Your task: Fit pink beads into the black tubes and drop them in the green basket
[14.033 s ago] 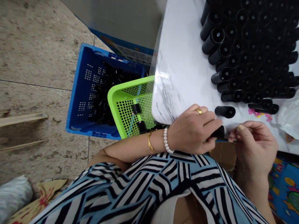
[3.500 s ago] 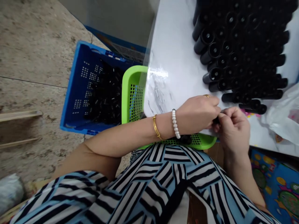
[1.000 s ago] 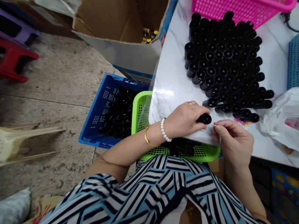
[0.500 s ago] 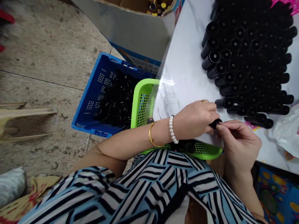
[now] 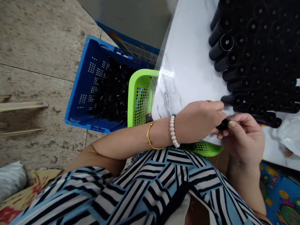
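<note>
**Black tube (image 5: 223, 124) pinched in both hands at the desk's near edge**

One short black tube, mostly hidden by fingers, sits just above the near edge of the white marbled desk (image 5: 187, 62). The left hand (image 5: 199, 120) and the right hand (image 5: 246, 139) each close their fingertips on it. The left wrist wears one pearl bracelet (image 5: 174, 131) and one gold bangle (image 5: 150, 137). One green basket (image 5: 138, 93) sits under the near-left corner. One blue crate (image 5: 79, 90) of small black parts stands on the floor beside the basket. Toward the far right of the desk, upright tubes (image 5: 257, 56) crowd together, too many to count.
</note>
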Motion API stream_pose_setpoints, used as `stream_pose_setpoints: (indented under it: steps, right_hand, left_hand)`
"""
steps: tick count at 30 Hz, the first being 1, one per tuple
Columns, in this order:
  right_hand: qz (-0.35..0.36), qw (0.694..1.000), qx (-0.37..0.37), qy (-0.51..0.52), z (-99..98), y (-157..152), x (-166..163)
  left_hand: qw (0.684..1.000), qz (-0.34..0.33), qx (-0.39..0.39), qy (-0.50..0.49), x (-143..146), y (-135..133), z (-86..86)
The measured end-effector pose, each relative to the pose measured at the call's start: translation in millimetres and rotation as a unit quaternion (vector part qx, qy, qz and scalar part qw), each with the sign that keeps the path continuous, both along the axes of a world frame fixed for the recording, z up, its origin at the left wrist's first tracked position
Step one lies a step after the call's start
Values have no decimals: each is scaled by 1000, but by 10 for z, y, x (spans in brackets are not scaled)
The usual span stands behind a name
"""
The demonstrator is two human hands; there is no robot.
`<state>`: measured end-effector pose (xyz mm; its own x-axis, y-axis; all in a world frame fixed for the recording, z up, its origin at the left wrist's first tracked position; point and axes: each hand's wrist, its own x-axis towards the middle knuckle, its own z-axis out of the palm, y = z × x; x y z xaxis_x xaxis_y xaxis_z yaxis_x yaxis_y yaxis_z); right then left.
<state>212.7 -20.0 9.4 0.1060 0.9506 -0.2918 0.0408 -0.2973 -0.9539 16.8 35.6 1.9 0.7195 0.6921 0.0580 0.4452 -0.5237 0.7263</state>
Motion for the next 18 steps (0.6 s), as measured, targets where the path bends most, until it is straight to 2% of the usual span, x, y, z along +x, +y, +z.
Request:
stream_pose_setpoints:
  steps: [4,9,11,14,18]
  right_hand:
    - [-62,996,60,-19,6,-137,-58]
    - [-92,988,37,-120,24,-346,-5]
    - [-101,979,32,-177,14,-397,43]
    - [-93,965,27,-242,-26,-426,89]
    - [-35,944,43,-325,-94,-419,88]
  left_hand:
    - [999,1,15,-34,-28,-30,17]
    - [987,71,141,-7,-43,-71,-18]
    - [982,82,167,22,-18,-78,-28]
    - [980,83,162,79,43,-73,-18]
    - [981,99,125,107,51,-40,21]
